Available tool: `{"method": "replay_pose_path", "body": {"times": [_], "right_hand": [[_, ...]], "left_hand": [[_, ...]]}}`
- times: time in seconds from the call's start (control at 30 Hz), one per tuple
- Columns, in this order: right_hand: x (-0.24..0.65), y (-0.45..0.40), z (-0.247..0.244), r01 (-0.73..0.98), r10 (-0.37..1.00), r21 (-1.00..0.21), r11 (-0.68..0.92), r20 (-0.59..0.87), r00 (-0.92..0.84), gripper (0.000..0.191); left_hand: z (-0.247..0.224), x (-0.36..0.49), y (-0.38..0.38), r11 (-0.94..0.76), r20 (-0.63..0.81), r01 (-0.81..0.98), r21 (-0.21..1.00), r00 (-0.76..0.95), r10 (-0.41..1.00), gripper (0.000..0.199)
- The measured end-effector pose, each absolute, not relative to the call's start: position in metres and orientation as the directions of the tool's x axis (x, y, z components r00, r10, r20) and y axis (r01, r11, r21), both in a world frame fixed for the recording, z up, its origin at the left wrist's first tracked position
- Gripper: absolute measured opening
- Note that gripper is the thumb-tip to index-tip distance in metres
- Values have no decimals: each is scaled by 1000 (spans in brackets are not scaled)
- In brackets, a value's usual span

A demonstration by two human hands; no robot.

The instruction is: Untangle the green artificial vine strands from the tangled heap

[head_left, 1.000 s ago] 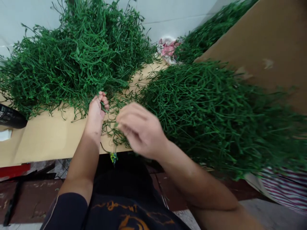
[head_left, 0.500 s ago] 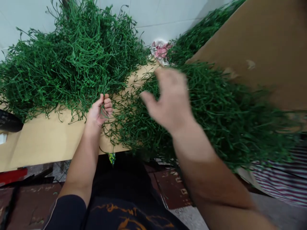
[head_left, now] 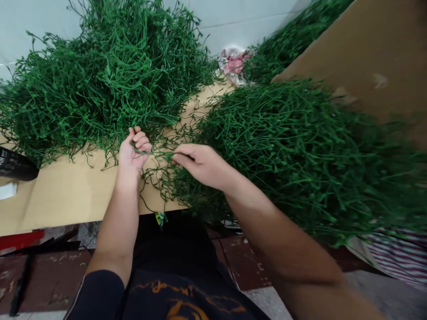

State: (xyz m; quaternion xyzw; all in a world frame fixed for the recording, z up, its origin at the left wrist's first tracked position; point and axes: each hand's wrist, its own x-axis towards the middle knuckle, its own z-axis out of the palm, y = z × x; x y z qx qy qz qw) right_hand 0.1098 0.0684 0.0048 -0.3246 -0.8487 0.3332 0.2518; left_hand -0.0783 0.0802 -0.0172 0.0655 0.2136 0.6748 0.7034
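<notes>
My left hand (head_left: 134,149) is curled closed above the cardboard, palm up, on a thin green plant-like stem (head_left: 151,153). The stem runs sideways to my right hand (head_left: 200,165), whose thumb and fingers pinch its other end. Beyond my left hand rises a big tangled heap of similar green stems (head_left: 110,80). A second heap (head_left: 293,146) spreads out to the right, behind and beside my right hand. Loose stems (head_left: 163,182) lie scattered between the two heaps. Whether the stems are real or plastic I cannot tell.
A cardboard sheet (head_left: 70,191) covers the work surface. An upright brown board (head_left: 363,58) stands at the right. A black cup-like object (head_left: 16,164) and a white scrap (head_left: 7,191) sit at the left. A pink-and-white cloth (head_left: 233,64) lies by the wall.
My right hand has come left and down from over the right heap, its spread fingers closing on the stem near my left hand. My left hand has barely moved.
</notes>
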Motion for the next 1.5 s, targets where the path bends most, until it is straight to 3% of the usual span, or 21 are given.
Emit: {"method": "replay_pose_path", "body": {"times": [0.23,0.37,0.53,0.8,0.9,1.03,1.27,1.4,1.5], "right_hand": [[124,58,6,208,671,-735,645,414,-616,36],[123,49,6,198,707,-758,621,433,-559,40],[138,45,15,153,796,-845,513,401,-454,45],[167,58,27,287,909,-867,408,359,-211,41],[171,67,32,207,927,-906,368,341,-157,37],[161,73,29,23,949,-968,248,239,-204,41],[143,79,22,-86,930,-995,50,77,-359,40],[137,83,20,-60,917,-996,64,83,-390,35],[128,85,13,52,915,-982,180,148,-375,28]], "left_hand": [[-15,-72,80,3,-259,-870,492,-143,955,38],[-15,-66,82,0,-328,-815,580,-233,915,35],[-23,-80,88,-64,-344,-821,567,-307,887,34],[-21,-70,78,106,-229,-839,533,-23,973,32],[-19,-62,75,198,-221,-804,560,86,972,27],[-18,-57,75,266,-234,-759,594,154,960,25],[-17,-57,78,279,-262,-705,652,136,955,18],[-17,-53,74,211,-163,-628,749,135,977,20],[-18,-46,70,161,-96,-513,843,150,984,26]]}}
